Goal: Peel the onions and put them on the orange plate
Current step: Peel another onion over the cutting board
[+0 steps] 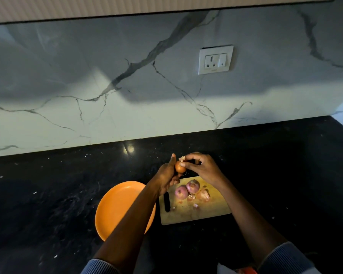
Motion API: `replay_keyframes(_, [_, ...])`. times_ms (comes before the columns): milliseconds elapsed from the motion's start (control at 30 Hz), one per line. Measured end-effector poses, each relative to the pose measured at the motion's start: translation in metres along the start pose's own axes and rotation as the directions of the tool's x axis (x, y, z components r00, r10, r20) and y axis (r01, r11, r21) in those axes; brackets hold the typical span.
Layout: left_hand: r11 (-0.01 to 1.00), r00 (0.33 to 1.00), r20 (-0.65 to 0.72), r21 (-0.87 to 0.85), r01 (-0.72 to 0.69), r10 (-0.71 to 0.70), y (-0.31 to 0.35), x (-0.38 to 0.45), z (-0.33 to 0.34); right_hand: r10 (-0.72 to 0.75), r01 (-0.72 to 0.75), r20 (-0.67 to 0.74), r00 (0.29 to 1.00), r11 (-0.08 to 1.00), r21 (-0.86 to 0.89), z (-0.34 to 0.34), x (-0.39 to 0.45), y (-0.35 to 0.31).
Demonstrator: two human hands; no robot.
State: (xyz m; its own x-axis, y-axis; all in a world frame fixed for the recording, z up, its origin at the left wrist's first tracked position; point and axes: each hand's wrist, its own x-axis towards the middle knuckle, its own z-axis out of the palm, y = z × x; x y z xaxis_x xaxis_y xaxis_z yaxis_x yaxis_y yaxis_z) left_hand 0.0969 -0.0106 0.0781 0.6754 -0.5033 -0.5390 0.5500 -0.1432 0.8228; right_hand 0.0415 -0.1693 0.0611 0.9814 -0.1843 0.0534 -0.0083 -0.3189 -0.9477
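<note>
My left hand [167, 176] grips a small brown-skinned onion [179, 167], held up above the far edge of the wooden cutting board [206, 211]. My right hand [203, 168] pinches a flap of dry skin [182, 158] at the onion's top. Two peeled purple onions [181, 192] [193, 186] lie on the board, with loose skin pieces [203, 195] beside them. The orange plate [115, 206] sits left of the board with nothing on its visible part; my left forearm crosses over its right side.
A black-handled knife [167, 201] lies at the board's left edge. Everything rests on a black stone counter [57, 194]. Behind it rises a marble backsplash with a white wall socket [215, 59].
</note>
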Motion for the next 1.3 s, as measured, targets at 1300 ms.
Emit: replay_keyframes(1300, [0.989,0.992,-0.031,0.086,-0.117,0.121,-0.026,-0.004,-0.005,0.323,-0.273,-0.012,0.946,0.777,-0.567,-0.003,-0.02,0.065])
